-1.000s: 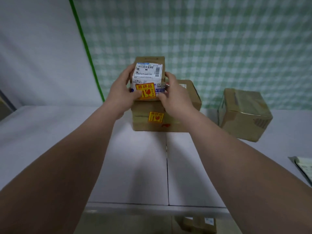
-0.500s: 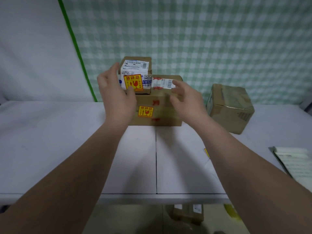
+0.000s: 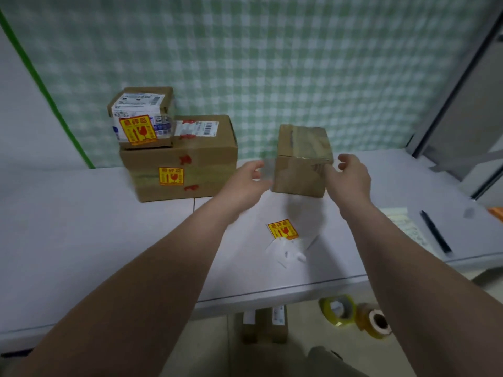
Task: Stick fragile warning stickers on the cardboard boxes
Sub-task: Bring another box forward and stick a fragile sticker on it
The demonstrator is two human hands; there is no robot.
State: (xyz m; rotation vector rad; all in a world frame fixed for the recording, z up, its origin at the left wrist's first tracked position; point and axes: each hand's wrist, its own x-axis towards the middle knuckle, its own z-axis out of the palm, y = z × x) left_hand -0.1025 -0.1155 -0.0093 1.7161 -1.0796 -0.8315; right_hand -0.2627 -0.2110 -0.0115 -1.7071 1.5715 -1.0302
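At the far left of the table [image 3: 81, 227] a small box [image 3: 141, 104] sits on a larger box [image 3: 190, 156], each already wearing a yellow fragile label on its front. To their right the left hand [image 3: 246, 180] reaches forward with its fingers [image 3: 255, 165] loosely spread and holding nothing, just beside the left face of the plain cardboard box [image 3: 299, 170]; blur hides whether they touch it. That box stands on the table between the two hands, roughly cubic with no marked long axis, turned slightly so one face looks toward the person, and it shows no label. The right hand [image 3: 352, 180] is at its right side, fingers parted and empty, the thumb close against the near right edge. Both hands look about equally near, so a two-handed hold from either side seems the step in hand. A loose fragile sticker [image 3: 283, 229] lies flat on the table nearer the person, between the forearms and well short of the box, so the box would likely be drawn back toward it
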